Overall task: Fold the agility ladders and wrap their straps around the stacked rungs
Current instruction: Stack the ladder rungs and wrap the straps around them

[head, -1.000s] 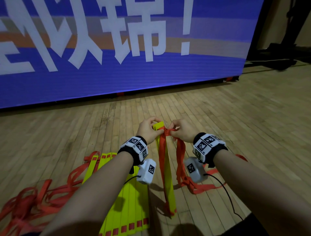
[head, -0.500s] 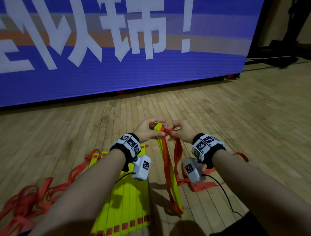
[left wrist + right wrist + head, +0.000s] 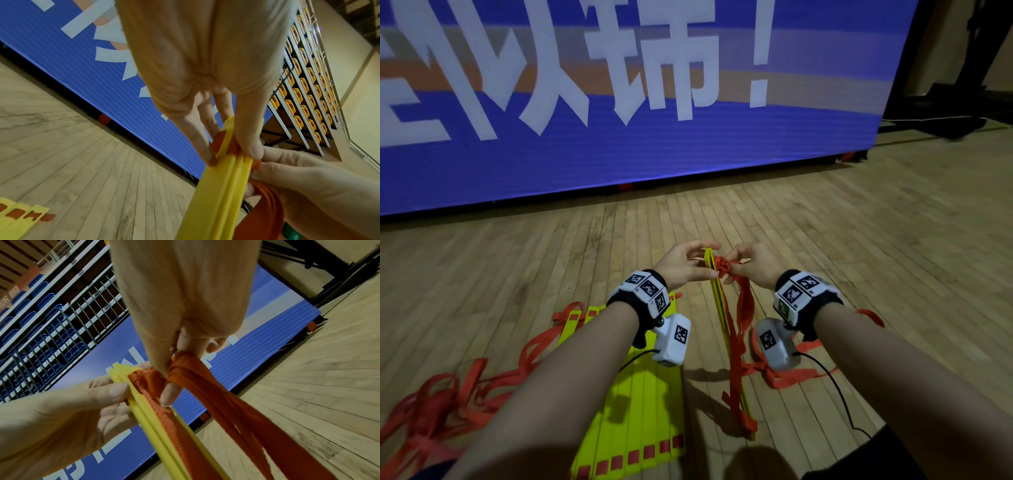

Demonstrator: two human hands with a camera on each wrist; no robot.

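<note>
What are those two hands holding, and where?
Left hand pinches the stacked yellow rungs near their top end; right hand pinches the bunched orange strap there.

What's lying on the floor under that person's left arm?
Under the left hand and forearm lie flat yellow rungs, side by side on the wooden floor, with tangled orange straps trailing left. The arm covers part of them, so their full number stays hidden.

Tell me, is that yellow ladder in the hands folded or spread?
Folded: its yellow rungs are stacked edge-on, pinched by the left hand.
</note>
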